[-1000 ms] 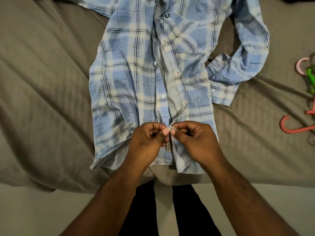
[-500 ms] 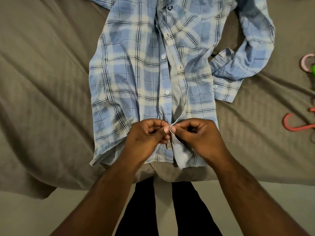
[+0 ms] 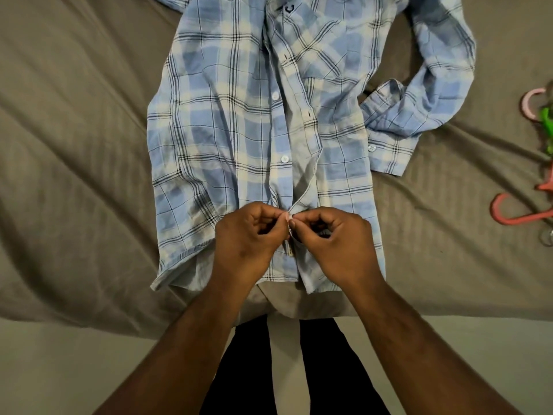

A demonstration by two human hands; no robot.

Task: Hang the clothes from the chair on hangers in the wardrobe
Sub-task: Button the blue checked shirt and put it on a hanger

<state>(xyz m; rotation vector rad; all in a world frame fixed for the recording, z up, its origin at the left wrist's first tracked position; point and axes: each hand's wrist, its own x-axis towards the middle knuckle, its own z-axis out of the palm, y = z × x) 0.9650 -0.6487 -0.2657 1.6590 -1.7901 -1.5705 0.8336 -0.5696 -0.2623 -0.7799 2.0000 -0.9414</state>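
A blue-and-white plaid shirt [image 3: 227,139] lay front-up on a bed [image 3: 74,145] covered with a creased grey-brown sheet. It filled the upper middle of the frame, with its hem at the bed's near edge. Its front was mostly unfastened, and two white buttons [image 3: 283,158] showed along the centre strip.

Low on the shirt, at the centre of the frame, the left hand [image 3: 245,244] and right hand [image 3: 338,247] met thumb to thumb. The fingers of both were curled, each thumb and forefinger clamped on an edge of the shirt's front opening. The left hand pinched the button side and the right the overlapping side. Whether a button sat between them could not be told.

One sleeve [image 3: 443,94] curved down the upper right, and its cuff [image 3: 389,148] lay flat just beside the shirt's body.

At the right edge of the frame, well apart from the shirt, lay a pink hanger [image 3: 529,104], a green hanger [image 3: 547,121] and a coral hanger [image 3: 514,218], all cut off by the border.

Below the bed were pale floor [image 3: 74,369] and the person's dark trousers [image 3: 239,369].
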